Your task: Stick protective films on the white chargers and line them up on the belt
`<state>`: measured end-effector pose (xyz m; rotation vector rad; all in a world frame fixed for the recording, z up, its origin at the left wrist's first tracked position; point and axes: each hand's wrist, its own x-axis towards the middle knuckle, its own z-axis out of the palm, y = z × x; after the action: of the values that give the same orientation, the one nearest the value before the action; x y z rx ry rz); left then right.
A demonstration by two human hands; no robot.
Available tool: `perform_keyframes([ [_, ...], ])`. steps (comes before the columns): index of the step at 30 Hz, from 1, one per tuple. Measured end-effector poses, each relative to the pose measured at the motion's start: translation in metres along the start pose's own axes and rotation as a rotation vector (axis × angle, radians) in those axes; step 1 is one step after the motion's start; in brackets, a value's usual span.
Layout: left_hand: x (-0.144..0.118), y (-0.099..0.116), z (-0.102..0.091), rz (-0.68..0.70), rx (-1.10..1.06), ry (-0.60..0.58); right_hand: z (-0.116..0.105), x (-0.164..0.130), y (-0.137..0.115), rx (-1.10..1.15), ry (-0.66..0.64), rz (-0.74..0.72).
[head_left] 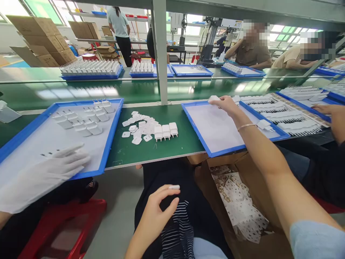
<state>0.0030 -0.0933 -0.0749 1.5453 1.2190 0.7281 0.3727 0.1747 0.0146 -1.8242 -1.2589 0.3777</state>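
My left hand (pixel 159 210) hovers above my lap, thumb and fingers apart and nothing gripped. A small white cover (pixel 174 187) sits on one of its fingertips. My right hand (pixel 228 106) reaches forward over a blue-rimmed tray (pixel 195 126), its fingers closed on a white charger plug (pixel 214 98) at the tray's far edge. On the green table between two trays, white charger plugs (pixel 166 131) stand in a short row with their pins toward me. Beside them lies a loose heap of small white square caps (pixel 144 126).
Left, a co-worker's white-gloved hand (pixel 59 165) is over another blue-rimmed tray (pixel 114 124) holding several plugs. A cardboard box (pixel 250 172) with scrap sheets stands below the table. Right, another person's hand (pixel 325 109) is near rows of plugs (pixel 280 111). A post (pixel 161 54) rises ahead.
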Motion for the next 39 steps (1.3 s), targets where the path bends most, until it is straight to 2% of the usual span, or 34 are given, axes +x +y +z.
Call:
perform_keyframes([
  [3, 0.011, 0.011, 0.004, 0.052, -0.202, 0.102, 0.001, -0.075, -0.011, 0.118, -0.095, -0.146],
  [5, 0.019, 0.022, 0.010, 0.098, -0.337, 0.184, 0.010, -0.139, -0.013, 0.303, -0.145, -0.344],
  [7, 0.024, 0.035, 0.016, 0.159, -0.439, 0.224, 0.023, -0.200, -0.012, 0.422, -0.140, -0.507],
  [8, 0.026, 0.040, 0.020, 0.187, -0.474, 0.227, 0.031, -0.228, -0.012, 0.434, -0.098, -0.556],
  [10, 0.027, 0.048, 0.026, 0.205, -0.518, 0.219, 0.046, -0.271, -0.013, 0.486, -0.031, -0.560],
  [13, 0.024, 0.053, 0.034, 0.175, -0.547, 0.240, 0.067, -0.313, -0.019, 0.573, 0.048, -0.510],
  [17, 0.020, 0.053, 0.042, 0.138, -0.581, 0.336, 0.084, -0.342, -0.024, 0.631, 0.037, -0.442],
  [21, 0.020, 0.048, 0.045, 0.097, -0.725, 0.363, 0.089, -0.357, -0.022, 0.676, -0.025, -0.388],
  [26, 0.019, 0.038, 0.043, 0.157, -0.674, 0.401, 0.086, -0.361, -0.017, 0.581, -0.066, -0.411],
  [33, 0.018, 0.036, 0.041, 0.212, -0.603, 0.412, 0.086, -0.363, -0.018, 0.538, -0.030, -0.385],
  [36, 0.018, 0.034, 0.041, 0.151, -0.640, 0.419, 0.087, -0.364, -0.020, 0.573, -0.009, -0.376],
  [39, 0.017, 0.035, 0.040, 0.052, -0.685, 0.376, 0.087, -0.363, -0.021, 0.573, 0.004, -0.411],
])
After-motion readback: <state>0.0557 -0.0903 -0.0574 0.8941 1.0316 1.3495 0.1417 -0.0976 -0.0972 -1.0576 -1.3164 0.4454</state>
